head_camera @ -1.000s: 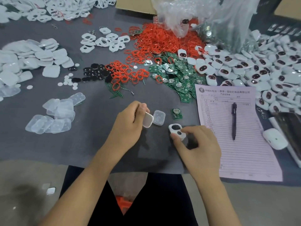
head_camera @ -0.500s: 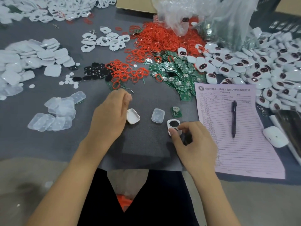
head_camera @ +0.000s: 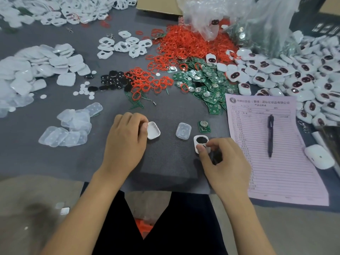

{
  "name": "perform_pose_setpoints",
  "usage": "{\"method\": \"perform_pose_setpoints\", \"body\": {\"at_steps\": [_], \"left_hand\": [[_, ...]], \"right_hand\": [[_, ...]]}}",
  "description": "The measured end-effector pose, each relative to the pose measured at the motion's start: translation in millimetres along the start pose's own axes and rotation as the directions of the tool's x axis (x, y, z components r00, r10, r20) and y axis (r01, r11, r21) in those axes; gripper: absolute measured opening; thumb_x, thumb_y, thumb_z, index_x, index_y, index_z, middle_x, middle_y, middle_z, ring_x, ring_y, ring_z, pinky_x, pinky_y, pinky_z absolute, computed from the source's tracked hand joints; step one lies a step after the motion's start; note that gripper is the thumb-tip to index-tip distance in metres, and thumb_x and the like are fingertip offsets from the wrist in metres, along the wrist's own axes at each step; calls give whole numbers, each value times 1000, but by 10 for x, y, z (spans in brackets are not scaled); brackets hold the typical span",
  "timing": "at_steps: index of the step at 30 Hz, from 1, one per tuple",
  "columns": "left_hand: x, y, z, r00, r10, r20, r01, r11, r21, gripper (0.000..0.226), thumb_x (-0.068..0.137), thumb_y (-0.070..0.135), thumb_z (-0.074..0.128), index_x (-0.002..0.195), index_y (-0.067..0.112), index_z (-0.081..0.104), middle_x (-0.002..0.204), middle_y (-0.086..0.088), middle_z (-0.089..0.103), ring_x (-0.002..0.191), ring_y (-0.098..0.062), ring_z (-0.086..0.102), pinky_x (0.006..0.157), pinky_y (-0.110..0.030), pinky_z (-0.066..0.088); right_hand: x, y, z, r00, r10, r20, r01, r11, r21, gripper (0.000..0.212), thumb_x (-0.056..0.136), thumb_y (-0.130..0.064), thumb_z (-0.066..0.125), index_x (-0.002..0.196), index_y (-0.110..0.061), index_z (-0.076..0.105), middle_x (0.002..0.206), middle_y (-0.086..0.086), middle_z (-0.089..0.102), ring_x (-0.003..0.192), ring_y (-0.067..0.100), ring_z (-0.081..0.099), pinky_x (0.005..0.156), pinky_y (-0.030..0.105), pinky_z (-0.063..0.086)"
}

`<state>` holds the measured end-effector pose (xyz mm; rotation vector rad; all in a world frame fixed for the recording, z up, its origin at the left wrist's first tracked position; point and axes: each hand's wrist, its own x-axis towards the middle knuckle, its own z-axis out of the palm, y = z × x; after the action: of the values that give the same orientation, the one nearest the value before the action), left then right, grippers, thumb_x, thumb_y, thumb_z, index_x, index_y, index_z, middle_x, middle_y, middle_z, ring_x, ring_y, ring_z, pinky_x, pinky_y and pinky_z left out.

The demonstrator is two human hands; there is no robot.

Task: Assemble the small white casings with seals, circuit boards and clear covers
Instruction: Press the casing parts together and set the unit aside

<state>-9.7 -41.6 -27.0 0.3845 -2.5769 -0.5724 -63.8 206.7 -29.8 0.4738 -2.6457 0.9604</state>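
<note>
Since parts are tiny, light, stiff plastic, edge-pinch only: left hand (head_camera: 127,137) curled, fingertips on white back shell (head_camera: 153,130); clear cover (head_camera: 183,130) lies loose mid-mat; right hand (head_camera: 223,159) pinches front casing (head_camera: 201,144) rim, prob. w/ black seal in.

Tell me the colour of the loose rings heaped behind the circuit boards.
Red-orange. The rings show best in the head view, the only one, piled at the table's far side.

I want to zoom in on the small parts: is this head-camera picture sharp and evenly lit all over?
Head view: centre fairly sharp, the single circuit board and pen read clearly; the white casing heaps at the left edge smear and bend with wide-angle distortion; soft overhead light, faint shadows under both hands; the plastic bag glares.
</note>
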Motion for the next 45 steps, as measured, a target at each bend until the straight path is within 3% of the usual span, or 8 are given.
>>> {"method": "perform_pose_setpoints", "body": {"at_steps": [4, 8, 11, 21, 28, 36, 43, 45], "left_hand": [[-18, -68, -50, 998, -48, 28, 53, 979, -198, 14, 100, 14, 61, 113, 14, 64, 106, 2, 62, 103, -19, 48, 87, -23, 42], [-115, -103, -91, 997, -76, -10, 73, 984, -162, 18, 95, 13, 70, 112, 13, 66, 108, 1, 62, 105, -23, 50, 92, -30, 46], [-164, -121, -117, 996, -87, -31, 82, 988, -131, 29, 88, 12, 78, 114, 11, 65, 113, -4, 62, 107, -28, 52, 97, -6, 31], [-188, -124, -192, 975, -221, 1, 221, 974, -54, 41, 75, 41, 52, 108, 21, 65, 96, 5, 57, 96, -24, 51, 88, -32, 38], [-221, -107, -230, 972, -235, 28, 236, 968, -79, 29, 79, 37, 55, 105, 29, 63, 88, 17, 53, 91, -9, 44, 80, -14, 35], [-215, -57, -224, 970, -243, 6, 242, 967, -76, 26, 78, 31, 61, 104, 32, 63, 86, 16, 56, 90, -13, 48, 81, -26, 41], [-48, -113, -197, 952, -305, -17, 297, 937, -185, 21, 95, 24, 65, 116, 29, 64, 97, 6, 58, 90, 2, 52, 81, -9, 37], [110, -160, -168, 941, -338, -20, 331, 931, -153, 19, 95, 31, 65, 114, 33, 64, 98, 10, 60, 91, -1, 55, 85, -22, 45]], "right_hand": [[1, 4, 8, 1000, 10, 3, -10, 1000, 2, 19, 89, -53, 69, 91, -36, 61, 88, -17, 59, 79, 5, 57, 57, 32, 50], [6, 16, 17, 1000, 2, -7, -2, 1000, 10, 17, 88, -49, 72, 90, -35, 62, 85, -16, 57, 76, 6, 56, 55, 34, 50], [15, 8, 11, 1000, 6, -2, -6, 1000, 1, 17, 87, -50, 71, 89, -36, 61, 84, -18, 55, 76, 4, 54, 53, 29, 46], [32, -1, -16, 1000, 17, 14, -17, 1000, 15, 17, 89, -52, 67, 88, -37, 58, 86, -19, 54, 78, 1, 46, 55, 17, 32], [40, 8, -39, 1000, 5, 22, -6, 1000, 12, 18, 89, -52, 67, 91, -35, 59, 88, -22, 47, 84, 3, 43, 60, 13, 23], [34, 26, -25, 998, -7, 60, 5, 1000, 31, 22, 89, -55, 66, 93, -34, 60, 91, -17, 55, 87, 10, 53, 59, 27, 36], [21, 64, -6, 994, -102, 40, 101, 995, 21, 29, 90, -62, 62, 96, -33, 64, 91, -17, 57, 85, 6, 52, 57, 13, 28], [35, 32, -4, 995, -96, 41, 95, 995, 17, 30, 91, -63, 60, 96, -34, 65, 90, -17, 58, 83, 6, 55, 55, 18, 33]]}}
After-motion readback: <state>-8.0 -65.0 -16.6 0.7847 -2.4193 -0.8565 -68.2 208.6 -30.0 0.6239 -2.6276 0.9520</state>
